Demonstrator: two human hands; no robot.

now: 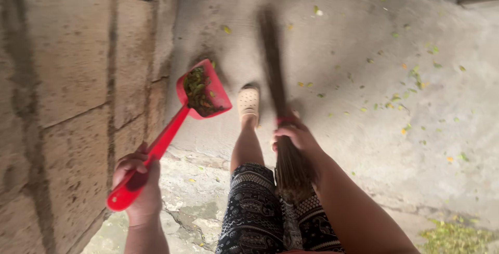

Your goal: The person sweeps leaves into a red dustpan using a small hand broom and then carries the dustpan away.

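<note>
My left hand [139,181] grips the long handle of a red dustpan [204,91], held up off the ground beside the wall; green leaves and dark debris lie in its scoop. My right hand [296,135] is closed around a brown stick broom [275,77] bound with a red band. Its blurred bristle end points away over the concrete floor [364,129], and its frayed top hangs by my patterned trousers [254,212]. My foot in a pale clog [248,102] steps forward between the dustpan and the broom.
A rough block wall [67,103] runs close along the left. Small green and yellow leaves [410,88] are scattered over the floor to the right, with a denser pile [457,236] at the lower right. Cracked, patchy ground lies under me.
</note>
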